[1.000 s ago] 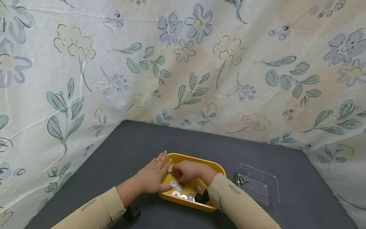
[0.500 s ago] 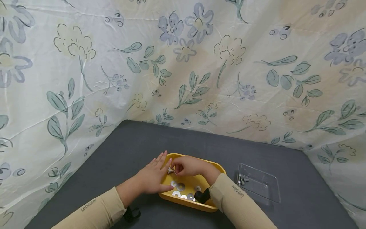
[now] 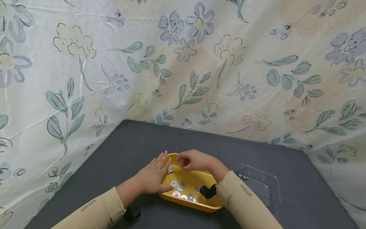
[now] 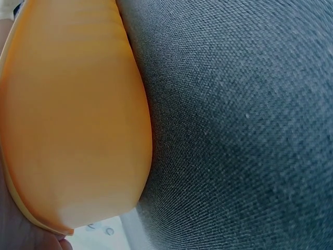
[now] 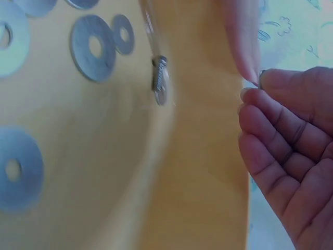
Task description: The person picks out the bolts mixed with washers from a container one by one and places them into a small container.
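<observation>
My right hand is over the far part of the yellow bin. Its thumb and fingertips pinch a thin silver metal piece that looks like a screw, mostly covered by the fingers. My left hand rests on the bin's left end, fingers spread over the rim and thumb reaching inside. Near those fingers a screw lies by a washer. Several flat washers of different sizes are scattered on the bin floor. In the left wrist view the bin's outer wall fills the left side.
To the right of the bin stands a clear plastic tray with a few screws at its left end, partly behind the right sleeve. Both stand on a dark grey cloth surface. Floral fabric hangs behind and at the sides.
My right hand has lifted from the bin floor beside the left fingers and moved back and right, carrying the screw-like piece. The left hand stays in place.
</observation>
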